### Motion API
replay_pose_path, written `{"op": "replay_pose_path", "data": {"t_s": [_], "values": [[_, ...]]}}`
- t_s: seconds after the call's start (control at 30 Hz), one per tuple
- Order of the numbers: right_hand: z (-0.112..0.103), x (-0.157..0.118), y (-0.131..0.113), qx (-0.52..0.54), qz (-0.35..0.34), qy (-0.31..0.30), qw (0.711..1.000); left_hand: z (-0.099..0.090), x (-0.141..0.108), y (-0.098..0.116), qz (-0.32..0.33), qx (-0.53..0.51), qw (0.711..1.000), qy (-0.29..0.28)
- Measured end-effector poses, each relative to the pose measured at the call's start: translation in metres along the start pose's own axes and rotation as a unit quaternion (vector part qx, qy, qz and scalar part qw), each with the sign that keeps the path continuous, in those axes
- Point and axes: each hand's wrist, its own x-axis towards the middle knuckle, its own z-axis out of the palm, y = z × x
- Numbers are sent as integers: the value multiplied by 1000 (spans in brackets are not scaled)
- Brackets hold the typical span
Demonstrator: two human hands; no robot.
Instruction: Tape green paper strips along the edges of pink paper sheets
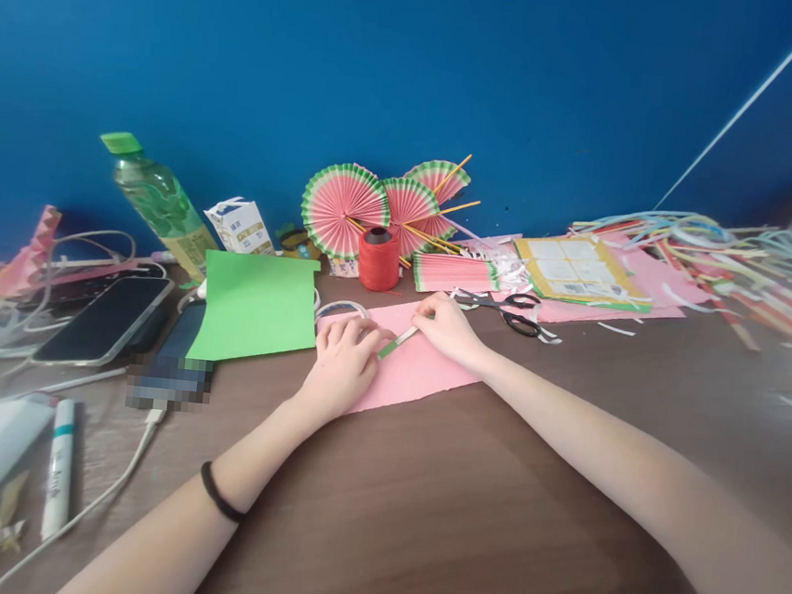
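Note:
A sheet of pink paper (423, 374) lies on the table in front of me. Across it runs a narrow green-and-white paper strip (402, 339), slanting between my hands. My right hand (446, 325) pinches the strip's upper end, the wrist resting over the sheet. On the sheet's left part rests my left hand (344, 362), its fingers bent but apart, pressing down beside the strip's lower end. Left of that hand is a sheet of green paper (261, 307). Black-handled scissors (507, 310) lie just beyond my right hand.
Behind the pink sheet stand a red thread spool (379, 260) and several watermelon-patterned paper fans (347, 208). A bottle (160, 200), a small carton (240, 226), a phone (105, 320) and a white marker (60, 470) are at left. Paper strips (730, 240) pile up far right.

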Motion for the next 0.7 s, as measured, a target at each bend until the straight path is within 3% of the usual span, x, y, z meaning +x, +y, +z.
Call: {"op": "replay_pose_path", "data": {"t_s": [0.5,0.7], "values": [[-3,-2,-5,-34,0,-8,999,1,2,-3,10,2,1000,-10],[-3,-2,-8,-48,7,-13,999,0,3,-4,6,-3,998,-57]]}}
